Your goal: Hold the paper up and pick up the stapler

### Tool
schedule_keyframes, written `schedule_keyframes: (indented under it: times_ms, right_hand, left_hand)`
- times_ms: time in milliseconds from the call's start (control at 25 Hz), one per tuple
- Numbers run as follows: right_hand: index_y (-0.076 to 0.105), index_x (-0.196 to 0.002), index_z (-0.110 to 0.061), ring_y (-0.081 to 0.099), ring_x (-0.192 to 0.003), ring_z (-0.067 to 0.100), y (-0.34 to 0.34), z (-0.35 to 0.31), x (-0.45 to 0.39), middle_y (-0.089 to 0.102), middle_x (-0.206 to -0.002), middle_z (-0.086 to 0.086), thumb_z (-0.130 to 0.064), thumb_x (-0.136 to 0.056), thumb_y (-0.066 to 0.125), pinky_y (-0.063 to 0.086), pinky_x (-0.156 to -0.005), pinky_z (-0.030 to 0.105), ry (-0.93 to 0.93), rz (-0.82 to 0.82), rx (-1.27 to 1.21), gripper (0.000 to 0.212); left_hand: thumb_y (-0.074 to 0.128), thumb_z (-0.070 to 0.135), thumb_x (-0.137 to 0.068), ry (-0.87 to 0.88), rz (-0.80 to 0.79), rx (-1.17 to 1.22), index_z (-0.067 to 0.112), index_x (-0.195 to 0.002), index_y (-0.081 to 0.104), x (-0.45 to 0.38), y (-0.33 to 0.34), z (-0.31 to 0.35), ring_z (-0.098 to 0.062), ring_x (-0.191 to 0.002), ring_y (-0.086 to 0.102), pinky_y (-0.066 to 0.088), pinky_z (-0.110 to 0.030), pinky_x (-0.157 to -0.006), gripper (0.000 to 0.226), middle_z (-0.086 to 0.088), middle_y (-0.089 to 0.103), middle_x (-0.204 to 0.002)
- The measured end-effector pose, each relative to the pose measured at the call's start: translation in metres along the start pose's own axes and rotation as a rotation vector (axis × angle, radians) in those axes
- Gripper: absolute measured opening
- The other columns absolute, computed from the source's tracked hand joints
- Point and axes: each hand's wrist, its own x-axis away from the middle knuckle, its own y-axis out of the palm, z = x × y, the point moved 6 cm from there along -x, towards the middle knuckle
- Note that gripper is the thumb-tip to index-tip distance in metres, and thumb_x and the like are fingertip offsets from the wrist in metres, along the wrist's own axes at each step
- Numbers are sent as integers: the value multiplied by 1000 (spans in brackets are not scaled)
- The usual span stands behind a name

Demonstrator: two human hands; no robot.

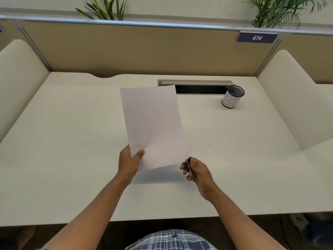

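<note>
Down at the near edge of the desk (72,177), both forearms came in over a plaid shirt (173,239). Left hand (128,162) was pinching the sheet (153,127) at its near left corner, thumb curled on top, fingers hidden beneath. Right hand (197,171) sat just beside the sheet's near right corner, fingers clenched round a dark, slim tool (188,166); it looked like scissors, though too little of it showed to be sure, and its tip met the paper's edge.

The sheet hung above the desk, held up off the surface and throwing a shadow under its near edge. Blank, white, and by the look of it very light and floppy: one corner grip let it stay flat only because it was tilted up, and it would likely bend or crease under any push. A hold at the near edge, close to where the tool worked, seemed the sensible place, with the thumb flat to avoid crumpling. Its long axis ran away from the person, leaning a little left at the far end, short edges near and far.

Further back, a mesh cup (232,97) with a white label stood to the right, beside an open cable slot (196,86). Beyond that rose the tan partition (126,51), a "474" plate (256,37), and leafy plants (277,9) above
</note>
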Motion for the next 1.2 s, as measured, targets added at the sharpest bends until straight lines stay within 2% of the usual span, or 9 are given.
schedule_keyframes:
  times_ms: [160,360,680,800,880,1200]
  right_hand:
    - [61,-92,-14,50,-65,16,1,-3,2,67,-88,12,-53,-97,44,32,-59,30,-2,-14,-80,43]
    - [64,-99,-11,45,-59,15,-3,-5,1,64,-82,12,-61,-95,40,29,-56,29,-13,18,-74,56]
    - [66,-118,-11,52,-63,13,-21,7,-5,71,-89,9,-56,-93,47,34,-55,26,-23,122,1,55]
    - [66,-118,-12,52,-66,15,-34,14,-8,72,-90,8,-42,-99,50,35,-54,25,13,193,44,39]
    - [66,-116,-10,52,-67,16,-44,20,-10,73,-92,9,-31,-107,46,35,-53,24,59,240,52,30]
    - [69,-124,-5,55,-66,15,-52,33,-7,66,-88,6,-45,-108,36,36,-52,25,148,177,-184,54]
  left_hand:
    - [66,18,-96,-4,2,-14,16,-131,59,0,1,-2,-28,-105,64,53,-38,-90,35,-1,67,-117]
    - [66,18,-95,-8,24,-14,20,-126,62,-2,-4,-5,-29,-105,65,53,-39,-90,31,0,68,-116]
    - [67,18,-95,-29,12,16,15,-130,61,0,-5,-8,-29,-107,65,54,-42,-93,36,-4,69,-120]
    - [68,16,-95,-41,13,66,19,-124,62,1,-5,-8,-27,-103,65,52,-38,-89,30,-1,69,-115]
    - [68,14,-95,-48,19,92,23,-118,62,3,-6,-7,-26,-101,65,50,-36,-86,26,2,69,-109]
    - [68,13,-95,-60,42,106,22,-116,62,5,-11,-11,-27,-99,65,50,-36,-86,24,-2,69,-111]
